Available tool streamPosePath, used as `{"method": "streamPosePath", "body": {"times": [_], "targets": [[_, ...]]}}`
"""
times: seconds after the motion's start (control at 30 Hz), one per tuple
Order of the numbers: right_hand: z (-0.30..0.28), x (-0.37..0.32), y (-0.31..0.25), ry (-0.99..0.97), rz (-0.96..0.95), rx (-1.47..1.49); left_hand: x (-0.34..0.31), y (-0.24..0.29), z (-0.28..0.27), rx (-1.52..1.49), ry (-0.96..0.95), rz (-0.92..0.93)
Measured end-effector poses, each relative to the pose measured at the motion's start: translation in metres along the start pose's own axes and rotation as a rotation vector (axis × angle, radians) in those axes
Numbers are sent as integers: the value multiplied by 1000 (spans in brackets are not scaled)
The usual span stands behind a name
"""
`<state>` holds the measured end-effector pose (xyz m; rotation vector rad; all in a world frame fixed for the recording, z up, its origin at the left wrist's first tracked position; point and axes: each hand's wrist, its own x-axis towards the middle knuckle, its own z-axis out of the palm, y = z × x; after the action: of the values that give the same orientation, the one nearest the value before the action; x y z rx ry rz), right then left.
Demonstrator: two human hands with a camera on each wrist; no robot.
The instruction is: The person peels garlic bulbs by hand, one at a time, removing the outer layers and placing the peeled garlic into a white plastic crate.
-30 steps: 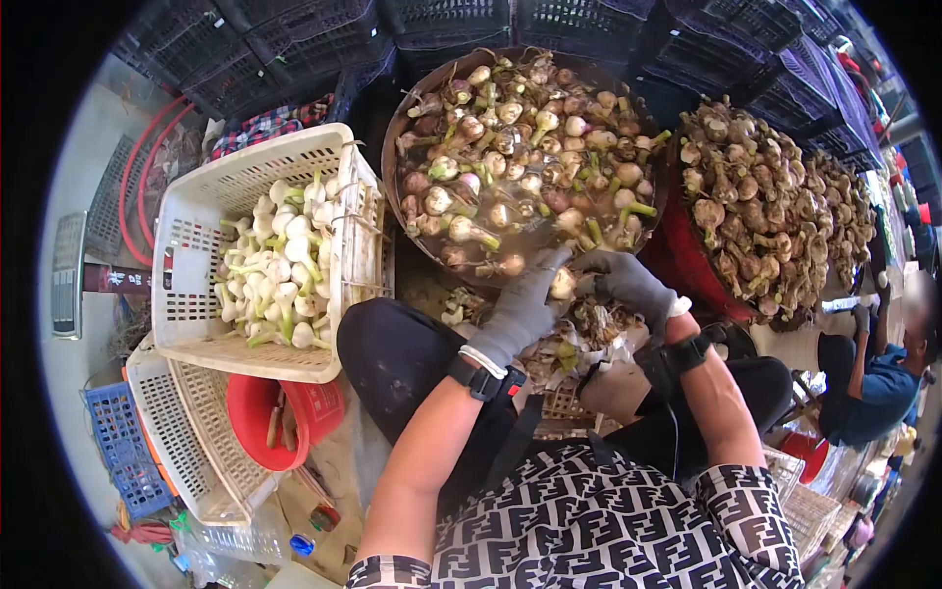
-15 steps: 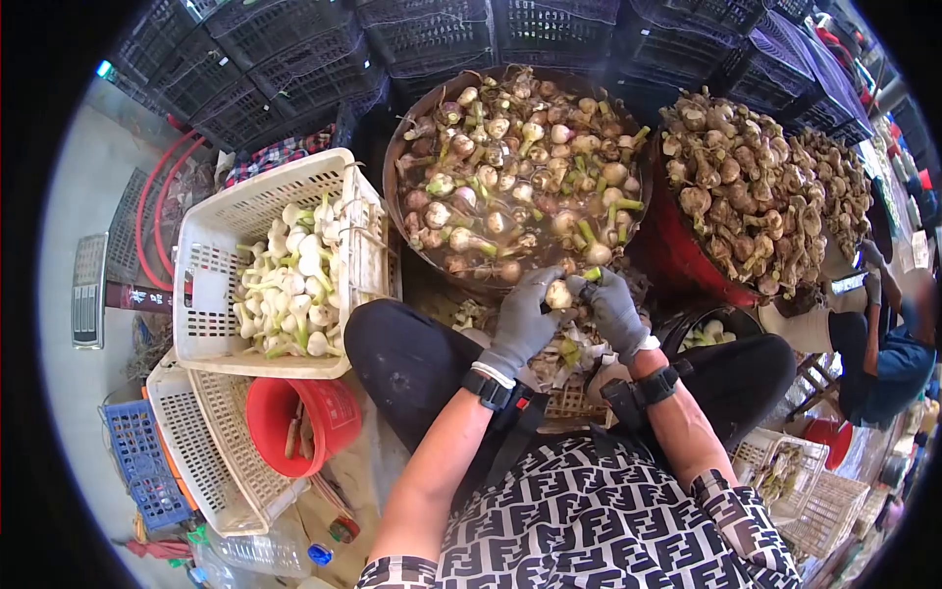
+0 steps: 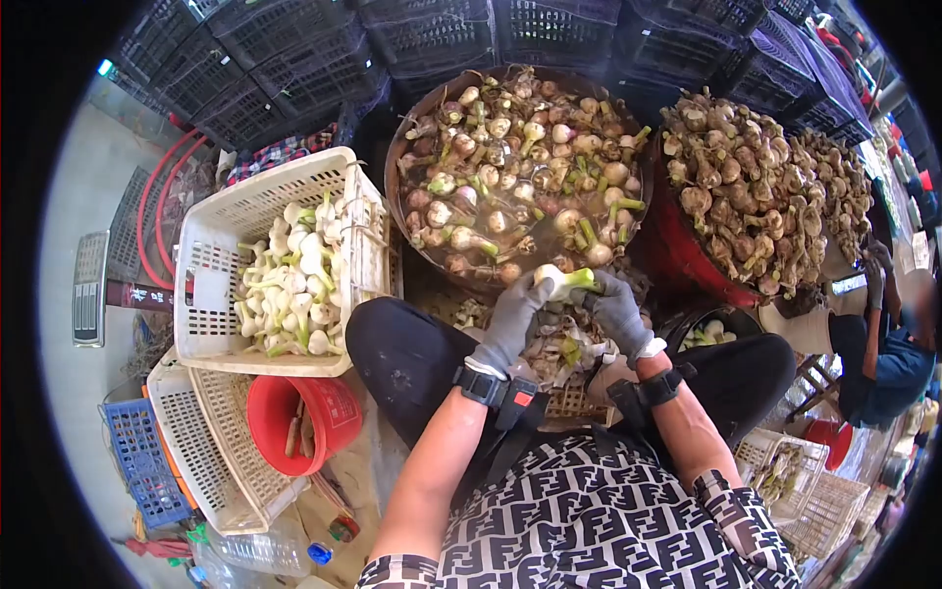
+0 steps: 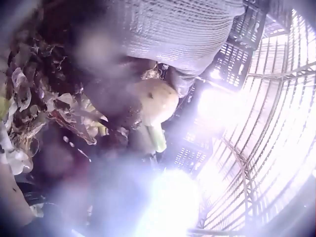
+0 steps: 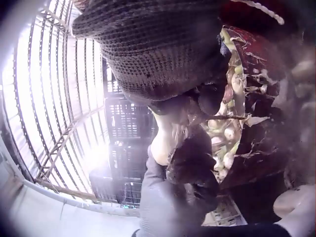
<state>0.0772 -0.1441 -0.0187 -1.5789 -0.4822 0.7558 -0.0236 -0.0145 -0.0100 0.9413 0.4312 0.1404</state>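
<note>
The left hand (image 3: 510, 319) and the right hand (image 3: 616, 309) were both gloved in grey knit. The garlic bulb (image 3: 554, 282) was white, with a green stalk. The basket (image 3: 201, 324) was cream-white, the bucket (image 3: 324, 412) red, the small crate (image 3: 132, 461) blue, the stacked crates (image 3: 432, 29) black. The shirt (image 3: 589, 520) carried a black-and-white geometric pattern.

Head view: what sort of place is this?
Probably a farm or market yard cleaning garlic in bulk: a basin of muddy soaking bulbs, a white basket of peeled bulbs, stacked black crates. Left hand and right hand grip one garlic bulb.
</note>
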Motion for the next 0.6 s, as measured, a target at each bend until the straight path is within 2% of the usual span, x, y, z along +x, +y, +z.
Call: {"method": "streamPosePath", "body": {"times": [0.03, 0.07, 0.1, 0.13, 0.17, 0.2, 0.27, 0.3, 0.37, 0.4, 0.43, 0.47, 0.5, 0.53, 0.57, 0.6], "targets": [[-1, -1, 4, 9, -139, -147, 2, -3, 3, 278, 112, 147], [1, -2, 3, 11, -138, -147, 4, -6, 4, 556, 221, 297], [4, -2, 2, -7, -44, 48, 6, -8, 2, 554, 219, 298], [6, -3, 0, -26, 50, 243, 8, -9, -3, 549, 241, 198], [5, -5, -3, -26, 51, 243, 8, -10, -8, 543, 263, 98], [4, -7, -6, -63, 109, 334, 5, 2, -5, 543, 264, 98], [2, -10, -4, -105, 173, 427, -2, 22, 0, 306, 185, -371], [1, -11, -1, -94, 126, 311, 2, 12, -4, 305, 188, -372], [4, -11, -2, -80, 76, 195, 12, -5, -6, 786, 300, 221], [9, -11, -6, 5, 133, 199, 11, -3, -4, 785, 299, 220], [12, -12, -10, 93, 189, 203, 11, -1, -1, 981, 353, 384], [11, -12, -11, 95, 190, 203, 10, 6, 5, 1174, 405, 551], [12, -12, -12, 124, 42, -144, 9, 8, 6, 1175, 405, 547], [13, -11, -13, 147, -112, -490, 9, 11, 6, 1317, 365, 421], [13, -10, -13, 146, -115, -489, 9, 15, 7, 1455, 323, 294], [11, -9, -12, 88, 29, -272, 7, 20, 9, 1397, 321, 236]]}}
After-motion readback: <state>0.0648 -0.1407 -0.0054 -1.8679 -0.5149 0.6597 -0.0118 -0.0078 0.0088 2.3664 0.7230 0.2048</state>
